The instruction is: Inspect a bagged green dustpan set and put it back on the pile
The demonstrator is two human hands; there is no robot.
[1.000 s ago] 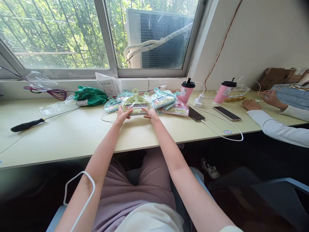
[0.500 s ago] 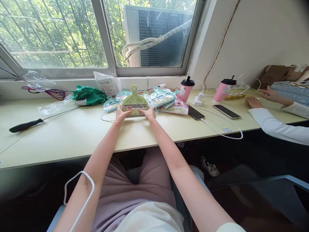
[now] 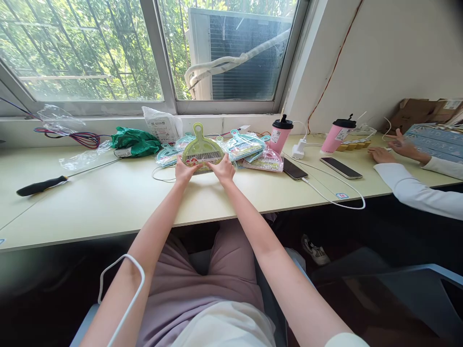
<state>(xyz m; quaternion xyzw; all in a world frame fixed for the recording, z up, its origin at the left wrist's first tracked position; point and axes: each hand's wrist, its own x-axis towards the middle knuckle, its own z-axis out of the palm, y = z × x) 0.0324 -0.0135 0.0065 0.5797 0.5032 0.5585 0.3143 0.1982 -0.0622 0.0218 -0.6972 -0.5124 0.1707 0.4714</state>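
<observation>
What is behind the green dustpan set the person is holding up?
Behind the green dustpan set, held by the left hand and right hand, lies a pile of packaged teal sets. How far the pile runs directly behind it is hidden.

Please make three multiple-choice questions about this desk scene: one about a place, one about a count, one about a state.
1. Where does the black-handled tool lie on the desk?
A. at its left part
B. between the two cups
C. on the carton

2. How many pink cups with black lids stand on the desk?
A. one
B. two
C. four

3. How is the green dustpan set held?
A. by the left hand alone
B. by no hand
C. by both hands, the right hand too

Answers: 1 A, it lies far left of the hands. 2 B, one cup and a second cup show. 3 C, each hand grips one lower edge.
</observation>
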